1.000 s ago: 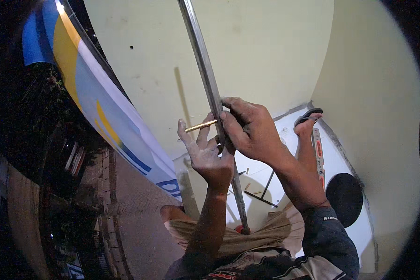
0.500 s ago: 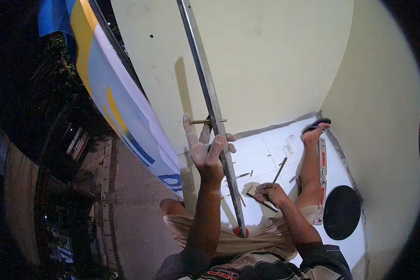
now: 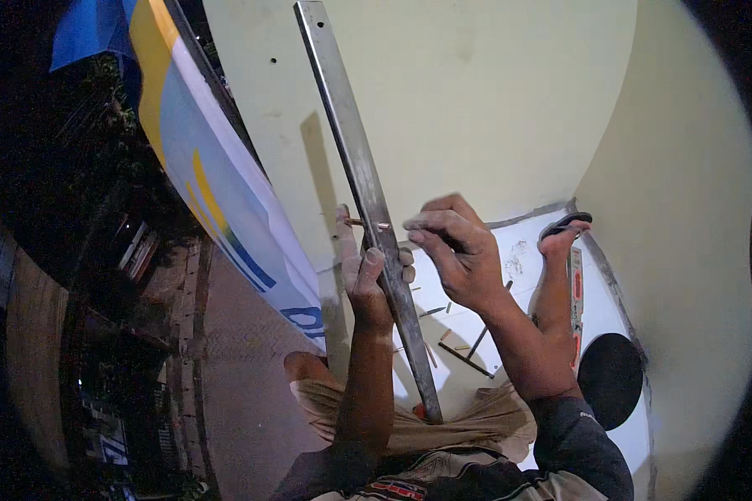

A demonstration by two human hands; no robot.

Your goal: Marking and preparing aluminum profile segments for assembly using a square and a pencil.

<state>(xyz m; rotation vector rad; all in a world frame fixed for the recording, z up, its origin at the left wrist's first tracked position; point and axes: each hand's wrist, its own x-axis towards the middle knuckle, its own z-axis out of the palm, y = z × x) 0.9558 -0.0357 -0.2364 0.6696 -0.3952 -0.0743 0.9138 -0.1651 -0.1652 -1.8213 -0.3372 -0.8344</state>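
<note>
My left hand (image 3: 368, 271) is wrapped round a long grey square metal bar (image 3: 355, 150), which slants upright with its lower end by my shorts. A brass-coloured pin (image 3: 353, 221) sticks crosswise through the bar, beside my left fingers. My right hand (image 3: 455, 250) hovers just right of that pin, thumb and fingers pinched; I cannot make out what, if anything, is between them. Below, thin dark rods (image 3: 466, 360) and several small brass pieces (image 3: 445, 336) lie on the white tiled floor (image 3: 510, 334). A red object (image 3: 419, 411) shows at the bar's foot.
Cream walls (image 3: 459, 100) rise ahead and at right. My sandalled foot (image 3: 564, 234) rests near the corner, with a long spirit level (image 3: 576, 301) and a black disc (image 3: 610, 380) beside that leg. At left are a coloured banner (image 3: 234, 225) and an open edge above paving (image 3: 242, 392).
My right hand left the bar, went down to the small items on the floor, and has risen back beside the pin. My left hand still grips the bar, whose top now shows.
</note>
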